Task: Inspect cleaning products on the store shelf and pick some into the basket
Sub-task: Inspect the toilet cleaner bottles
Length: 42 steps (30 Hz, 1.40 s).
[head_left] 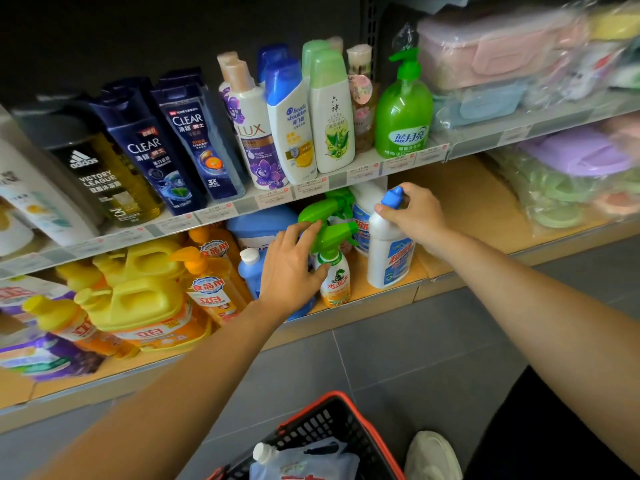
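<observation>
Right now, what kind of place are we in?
A shop, probably its soap and cleaning aisle. The shelves are packed with bottles, little price tags run along the shelf edge, and a shopping basket waits below.

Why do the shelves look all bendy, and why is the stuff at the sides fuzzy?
Head view: the wide-angle lens bows the shelf edge; the wrapped boxes top right and purple packs far left look smeared; the green soap bottle mid-frame is sharp.
</observation>
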Available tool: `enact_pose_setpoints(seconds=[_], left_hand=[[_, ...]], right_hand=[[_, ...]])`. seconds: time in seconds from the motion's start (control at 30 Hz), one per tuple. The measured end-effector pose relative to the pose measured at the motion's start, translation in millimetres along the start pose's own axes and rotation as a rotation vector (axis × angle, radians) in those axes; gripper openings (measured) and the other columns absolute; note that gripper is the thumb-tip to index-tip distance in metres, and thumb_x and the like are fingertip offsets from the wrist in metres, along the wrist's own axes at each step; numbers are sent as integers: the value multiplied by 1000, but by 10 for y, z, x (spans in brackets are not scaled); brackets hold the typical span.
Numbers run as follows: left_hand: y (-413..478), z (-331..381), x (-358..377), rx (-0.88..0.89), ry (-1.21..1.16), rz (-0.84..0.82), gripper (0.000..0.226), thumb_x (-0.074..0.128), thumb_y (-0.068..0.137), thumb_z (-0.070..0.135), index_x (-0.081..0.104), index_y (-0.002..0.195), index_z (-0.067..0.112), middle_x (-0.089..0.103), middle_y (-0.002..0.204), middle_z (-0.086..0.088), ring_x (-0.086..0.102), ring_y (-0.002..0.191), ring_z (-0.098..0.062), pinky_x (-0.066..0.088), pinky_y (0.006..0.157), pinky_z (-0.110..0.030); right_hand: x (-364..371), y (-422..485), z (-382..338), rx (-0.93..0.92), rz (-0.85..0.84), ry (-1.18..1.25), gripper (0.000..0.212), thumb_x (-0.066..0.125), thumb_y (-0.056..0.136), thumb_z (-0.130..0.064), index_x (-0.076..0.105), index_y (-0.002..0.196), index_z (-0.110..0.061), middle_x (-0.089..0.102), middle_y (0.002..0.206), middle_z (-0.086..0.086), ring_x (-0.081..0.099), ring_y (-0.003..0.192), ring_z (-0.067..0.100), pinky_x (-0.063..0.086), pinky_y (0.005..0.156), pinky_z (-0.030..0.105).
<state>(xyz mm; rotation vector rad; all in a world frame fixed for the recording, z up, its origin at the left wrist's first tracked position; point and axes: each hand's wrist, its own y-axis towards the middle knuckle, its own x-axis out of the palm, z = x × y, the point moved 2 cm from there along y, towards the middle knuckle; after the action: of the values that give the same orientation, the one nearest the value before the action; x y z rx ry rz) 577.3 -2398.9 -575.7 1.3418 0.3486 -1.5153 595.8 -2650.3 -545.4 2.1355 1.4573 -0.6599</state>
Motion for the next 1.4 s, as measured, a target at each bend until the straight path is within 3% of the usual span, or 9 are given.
enact_pose_setpoints(seconds=[0.13,0.37,0.57,0.67,0.77,1.0,1.13,1.27,1.4], left_hand=[[-184,134,-184,-33,-138,15,49,78,83,24,65,129,16,65,126,-4,60,115,-24,51,94,-39],[-625,257,-287,-354,-593,-278,30,80,85,15,72,115,15,75,106,-1,70,100,-18,54,97,-40],[-985,313,-441,-454,-767,-273,64,85,81,28,56,138,24,64,129,9,61,116,-7,51,97,-19],[-1127,406,-640,-378,-855,-300,76,86,78,32,50,144,25,60,137,15,53,126,6,44,93,-5],[-1282,448,-839,-304,-944,-333,62,88,78,20,59,133,17,72,125,2,67,117,-15,58,93,-31],[-1725,178,-1214,-309,-808,-210,52,92,73,23,67,118,17,77,110,5,75,98,-15,63,78,-36],[-2020,-96,-1200,-398,-685,-196,57,94,64,31,71,115,21,78,104,8,75,93,-12,62,80,-44],[-2244,-274,-1050,-501,-549,-215,51,95,62,31,74,108,23,78,97,8,74,87,-10,60,78,-48],[-2340,-306,-995,-514,-470,-165,53,89,61,46,72,109,28,76,95,14,71,86,-2,59,73,-40]], right_hand=[[-57,-32,3,14,-20,132,28,84,79,-25,66,94,-8,62,86,1,57,84,19,46,64,28],[-224,-535,-335,-89,29,115,35,91,69,-29,70,90,-10,66,85,4,63,80,25,57,74,49],[-426,-1145,-1006,-219,42,314,27,91,69,-30,66,74,-25,64,70,3,57,48,4,44,42,19],[-382,-1481,-1260,-227,-16,478,24,89,73,-24,67,77,-14,59,57,-3,50,40,10,41,43,21],[-284,-1670,-1411,-170,-102,657,26,85,77,-21,67,77,-2,53,50,2,44,43,15,40,46,23],[102,-1889,-1522,-78,-308,858,22,75,87,-15,67,91,6,53,58,-1,47,50,11,41,46,21],[363,-2007,-1387,-183,-424,632,13,69,92,-13,71,101,-2,61,70,6,52,51,13,47,51,28],[620,-2093,-1209,-309,-425,244,13,64,96,-27,69,99,-15,57,58,-21,51,51,2,39,57,23],[803,-2076,-1192,-270,-446,263,21,63,97,-30,67,91,-11,55,53,-20,51,50,0,35,56,19]])
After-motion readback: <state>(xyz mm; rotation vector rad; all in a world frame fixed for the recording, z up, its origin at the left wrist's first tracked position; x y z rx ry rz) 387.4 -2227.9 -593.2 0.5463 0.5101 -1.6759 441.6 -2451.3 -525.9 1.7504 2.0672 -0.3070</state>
